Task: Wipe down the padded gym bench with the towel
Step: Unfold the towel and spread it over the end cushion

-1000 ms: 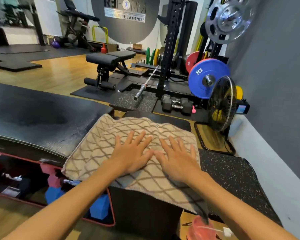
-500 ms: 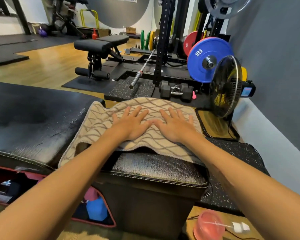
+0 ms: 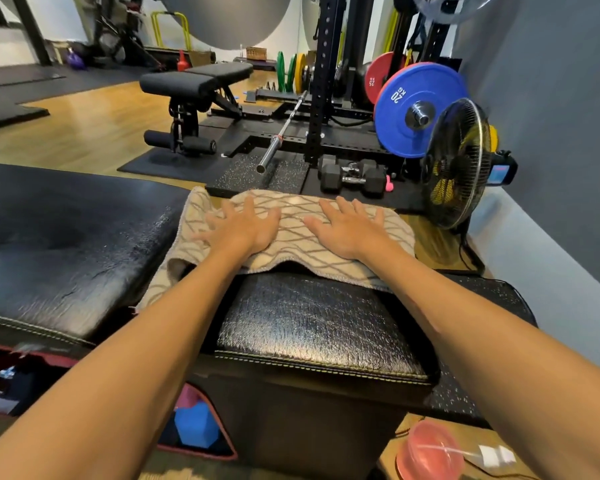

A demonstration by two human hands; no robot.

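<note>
Gym equipment fills the background: a blue weight plate (image 3: 417, 110), a black floor fan (image 3: 459, 162), a barbell (image 3: 282, 133) and dumbbells (image 3: 352, 174) beyond the fingertips. Closer, the beige patterned towel (image 3: 291, 233) lies across the far part of the padded gym bench (image 3: 319, 327), with one corner hanging into the gap on the left. The left hand (image 3: 246, 225) and the right hand (image 3: 349, 226) press flat on the towel, fingers straight and spread, gripping nothing. Bare black padding shows behind the wrists.
</note>
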